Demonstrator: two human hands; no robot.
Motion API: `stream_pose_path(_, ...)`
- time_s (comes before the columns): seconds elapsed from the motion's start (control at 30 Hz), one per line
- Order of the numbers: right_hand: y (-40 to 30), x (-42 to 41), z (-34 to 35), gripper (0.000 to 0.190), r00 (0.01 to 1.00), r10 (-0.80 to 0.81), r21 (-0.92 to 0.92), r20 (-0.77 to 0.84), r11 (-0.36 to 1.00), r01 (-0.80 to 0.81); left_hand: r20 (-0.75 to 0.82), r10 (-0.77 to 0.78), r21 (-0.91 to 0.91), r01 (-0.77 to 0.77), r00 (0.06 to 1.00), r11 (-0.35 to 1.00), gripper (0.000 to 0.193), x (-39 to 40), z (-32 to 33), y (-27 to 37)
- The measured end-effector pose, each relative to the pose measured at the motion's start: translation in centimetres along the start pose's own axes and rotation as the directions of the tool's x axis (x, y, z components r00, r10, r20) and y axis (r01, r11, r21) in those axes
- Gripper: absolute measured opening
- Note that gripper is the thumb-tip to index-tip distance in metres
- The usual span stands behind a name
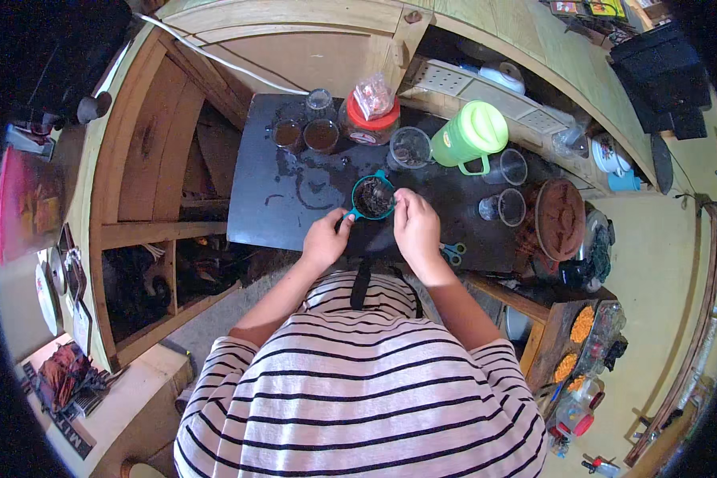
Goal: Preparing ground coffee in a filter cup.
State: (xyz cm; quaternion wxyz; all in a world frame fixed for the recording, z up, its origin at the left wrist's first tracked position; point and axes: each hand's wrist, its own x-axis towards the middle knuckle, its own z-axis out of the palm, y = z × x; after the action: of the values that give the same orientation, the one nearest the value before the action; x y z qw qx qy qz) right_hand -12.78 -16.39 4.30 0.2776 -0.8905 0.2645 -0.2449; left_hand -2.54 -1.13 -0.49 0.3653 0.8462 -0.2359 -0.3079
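Observation:
My left hand [326, 240] grips the handle of a small teal strainer [355, 213] above the dark tabletop. Dark wet bits, like tea leaves [370, 198], fill its bowl. Between the fingers of my right hand [417, 227] is a small utensil, probably a spoon [386, 192], its end among the leaves. What lies under the strainer is hidden. Just beyond it stands a clear cup [410, 148] with some dark residue inside. Two cups of brown liquid, one left [287, 135] and one right [321, 135], are at the far left.
A red-lidded jar [367, 132] bears a plastic bag [373, 98]. Beside it is a green pitcher [463, 137]. Clear cups [511, 207], scissors [453, 253] and a round brown lid [560, 220] are to the right. Wet marks [316, 182] streak the black table [257, 209].

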Motion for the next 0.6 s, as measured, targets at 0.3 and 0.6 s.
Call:
stream_pose_path(0.3,-0.1,0.0,-0.3,0.012,0.984,-0.108,-0.092,0.140,0.988,0.122,-0.001,0.016,0.018,-0.016,1.000,1.000,0.029,0.0,-0.1,0.2)
stream_pose_path(0.6,-2.2,1.7,1.3,0.014,0.992,-0.099,-0.140,0.072,0.984,0.109,-0.021,0.028,0.043,-0.027,0.999,0.999,0.028,0.1,0.1,0.1)
